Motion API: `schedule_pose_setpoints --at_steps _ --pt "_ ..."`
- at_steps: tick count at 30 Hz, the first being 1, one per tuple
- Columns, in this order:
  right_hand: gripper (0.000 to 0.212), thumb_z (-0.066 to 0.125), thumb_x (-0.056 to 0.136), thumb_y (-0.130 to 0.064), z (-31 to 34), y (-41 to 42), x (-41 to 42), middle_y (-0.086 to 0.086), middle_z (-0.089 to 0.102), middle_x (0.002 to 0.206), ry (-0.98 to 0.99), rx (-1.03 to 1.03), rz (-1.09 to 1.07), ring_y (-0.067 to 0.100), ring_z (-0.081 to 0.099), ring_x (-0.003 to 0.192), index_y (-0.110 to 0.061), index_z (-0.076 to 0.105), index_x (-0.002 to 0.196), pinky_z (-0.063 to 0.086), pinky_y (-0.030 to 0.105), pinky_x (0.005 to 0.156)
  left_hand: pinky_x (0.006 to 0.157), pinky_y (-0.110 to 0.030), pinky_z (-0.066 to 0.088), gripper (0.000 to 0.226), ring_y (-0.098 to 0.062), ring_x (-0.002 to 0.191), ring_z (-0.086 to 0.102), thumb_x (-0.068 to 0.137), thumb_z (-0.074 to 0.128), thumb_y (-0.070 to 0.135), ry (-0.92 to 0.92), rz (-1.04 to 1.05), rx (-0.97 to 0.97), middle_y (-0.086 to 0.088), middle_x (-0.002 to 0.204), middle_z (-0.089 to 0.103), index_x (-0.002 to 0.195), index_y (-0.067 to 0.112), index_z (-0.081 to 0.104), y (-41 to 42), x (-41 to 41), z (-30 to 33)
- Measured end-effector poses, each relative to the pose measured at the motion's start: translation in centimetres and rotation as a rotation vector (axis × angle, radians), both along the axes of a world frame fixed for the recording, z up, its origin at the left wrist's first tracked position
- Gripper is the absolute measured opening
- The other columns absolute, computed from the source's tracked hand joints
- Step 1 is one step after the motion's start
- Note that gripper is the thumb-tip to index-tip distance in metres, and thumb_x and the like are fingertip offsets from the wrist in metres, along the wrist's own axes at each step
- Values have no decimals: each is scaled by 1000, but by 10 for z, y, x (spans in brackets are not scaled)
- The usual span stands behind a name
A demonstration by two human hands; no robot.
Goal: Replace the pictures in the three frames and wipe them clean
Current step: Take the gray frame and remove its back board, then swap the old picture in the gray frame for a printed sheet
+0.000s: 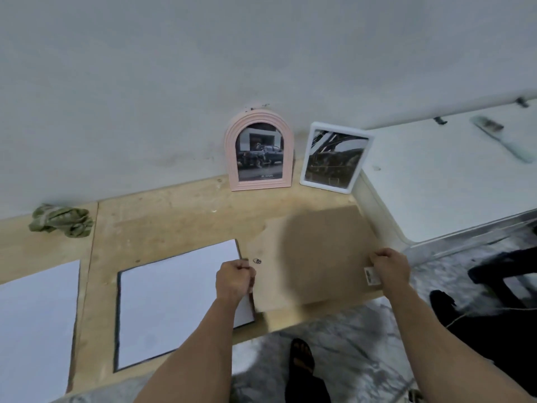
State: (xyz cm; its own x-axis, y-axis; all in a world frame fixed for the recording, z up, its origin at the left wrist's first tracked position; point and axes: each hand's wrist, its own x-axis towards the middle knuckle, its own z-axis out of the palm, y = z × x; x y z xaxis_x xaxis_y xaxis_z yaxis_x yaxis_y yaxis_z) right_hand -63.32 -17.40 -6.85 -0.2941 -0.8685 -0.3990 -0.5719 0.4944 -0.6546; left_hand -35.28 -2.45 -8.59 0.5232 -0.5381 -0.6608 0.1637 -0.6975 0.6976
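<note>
A brown backing board [313, 257] lies flat on the wooden table [174, 216]. My left hand [234, 279] grips its left edge and my right hand [390, 267] grips its right edge, beside a white barcode sticker [372, 276]. Left of the board lies a dark-rimmed frame [174, 303], face down, with a white sheet filling it. A pink arched frame [258, 151] with a photo of a truck and a white rectangular frame [335, 158] with a dark photo stand against the wall. A crumpled green cloth [61, 221] sits at the far left.
Another white sheet [35, 330] lies at the table's left front. A small metal hanger clip [257, 260] sits on the board near my left hand. A white table [453, 175] adjoins on the right, with a brush [502, 138] on it. My sandalled foot [302, 362] shows below.
</note>
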Motion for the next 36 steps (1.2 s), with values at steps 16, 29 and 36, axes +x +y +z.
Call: schedule_pose_setpoints --at_steps 16,29,36 --pt "27 47 82 -2 -38 -36 -17 21 67 100 210 57 173 38 62 90 -4 68 100 48 35 71 72 -28 44 20 -27 84 58 95 50 20 -380 -43 294 -3 88 61 93 17 70 -34 -66 -20" --pt "13 58 77 -13 -27 67 192 6 70 96 83 86 899 24 65 90 -14 70 82 46 24 73 75 -30 41 36 -28 104 62 93 49 12 -463 165 367 -8 121 67 126 11 63 52 65 12" --pt "11 52 83 -21 -38 118 234 -2 45 74 117 166 846 17 46 64 -17 42 85 35 26 53 75 -37 51 23 -32 90 59 86 54 9 -440 106 468 -11 103 63 104 0 64 133 146 -1"
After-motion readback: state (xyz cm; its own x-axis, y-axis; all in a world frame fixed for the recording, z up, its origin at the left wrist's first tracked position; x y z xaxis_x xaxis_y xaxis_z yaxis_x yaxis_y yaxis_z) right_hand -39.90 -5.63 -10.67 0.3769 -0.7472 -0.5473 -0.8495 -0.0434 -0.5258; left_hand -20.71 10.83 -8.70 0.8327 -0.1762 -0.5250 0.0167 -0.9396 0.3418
